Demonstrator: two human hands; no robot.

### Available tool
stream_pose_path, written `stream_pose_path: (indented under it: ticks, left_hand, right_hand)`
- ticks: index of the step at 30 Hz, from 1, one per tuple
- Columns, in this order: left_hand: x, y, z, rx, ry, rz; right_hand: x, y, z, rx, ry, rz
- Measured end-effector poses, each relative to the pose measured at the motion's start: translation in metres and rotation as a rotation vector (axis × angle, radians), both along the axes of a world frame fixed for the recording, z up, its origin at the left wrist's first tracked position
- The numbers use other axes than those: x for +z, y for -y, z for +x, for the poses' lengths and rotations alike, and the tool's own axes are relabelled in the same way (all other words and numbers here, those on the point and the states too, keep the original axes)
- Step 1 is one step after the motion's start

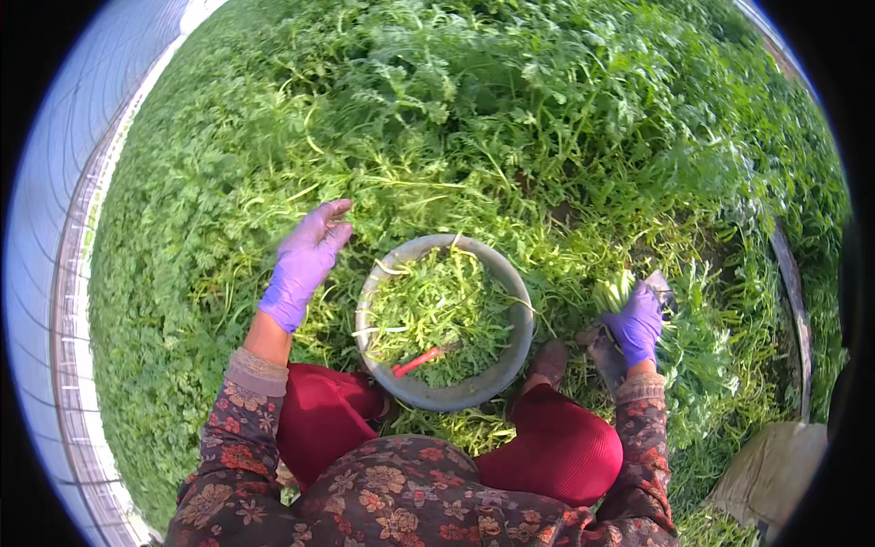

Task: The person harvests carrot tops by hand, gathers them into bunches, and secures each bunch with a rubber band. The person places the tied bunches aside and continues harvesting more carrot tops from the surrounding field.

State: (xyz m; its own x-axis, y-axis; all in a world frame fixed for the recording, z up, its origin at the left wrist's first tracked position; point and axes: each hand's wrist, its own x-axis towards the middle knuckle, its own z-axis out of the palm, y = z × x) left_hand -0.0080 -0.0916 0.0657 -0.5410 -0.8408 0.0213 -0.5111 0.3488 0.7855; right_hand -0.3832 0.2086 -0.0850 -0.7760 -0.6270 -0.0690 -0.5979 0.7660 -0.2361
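Observation:
My left hand [307,263], in a purple glove, is raised over the leafy plants left of the tub. Nothing is in it, and its thumb stands a little apart from the fingers. On the right, my gloved right hand [634,327] grips a bunch of leafy greens [615,290] by its pale stems. The bunch's leaves spread behind the hand to the lower right. Between my knees stands a round grey tub [521,335] filled with loose cut greens [437,301]. A small tool with a red handle [417,361] lies on those greens; its working end is partly hidden.
Dense feathery-leaved plants [478,82] cover the ground ahead and to the left. Dark flat pieces [608,359] lie under and beside my right hand. A tan sheet or sack [772,472] is at the lower right. Translucent greenhouse-like sheeting [61,205] runs along the left.

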Motion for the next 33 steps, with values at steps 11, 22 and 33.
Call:
stream_pose_path:
  ticks: [11, 22, 33]
  left_hand:
    - [-0.062, -0.204, 0.455, 1.133, 0.65, 0.228]
    - [-0.135, -0.355, 0.523, 1.29, 1.001, 0.67]
    - [-0.21, -0.39, 0.472, 0.609, 1.123, 0.579]
  right_hand:
    - [-0.011, -0.012, -0.005, 0.06, 0.155, -0.125]
    - [-0.014, -0.002, 0.005, 0.05, 0.045, 0.069]
    - [-0.012, -0.011, 0.01, 0.053, 0.023, 0.096]
